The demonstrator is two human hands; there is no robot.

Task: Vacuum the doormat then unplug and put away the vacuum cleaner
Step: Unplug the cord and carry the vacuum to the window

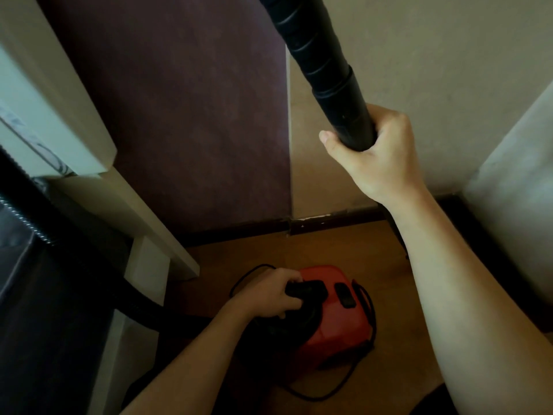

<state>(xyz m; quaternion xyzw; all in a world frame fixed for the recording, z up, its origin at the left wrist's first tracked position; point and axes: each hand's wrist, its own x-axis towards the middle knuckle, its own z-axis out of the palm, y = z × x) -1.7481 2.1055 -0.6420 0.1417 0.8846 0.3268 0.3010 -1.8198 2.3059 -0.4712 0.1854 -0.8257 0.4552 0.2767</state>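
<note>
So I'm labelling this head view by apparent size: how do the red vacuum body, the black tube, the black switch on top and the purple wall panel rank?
1. Purple wall panel
2. Black tube, though it looms near the camera, so unsure against the next
3. Red vacuum body
4. Black switch

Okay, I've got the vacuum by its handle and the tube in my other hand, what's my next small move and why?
Probably settle the vacuum into the corner by the wall and let go of its handle. Your left hand grips it low over the floor, the cord lies loose around it, and your right hand holds the tube upright.
</note>
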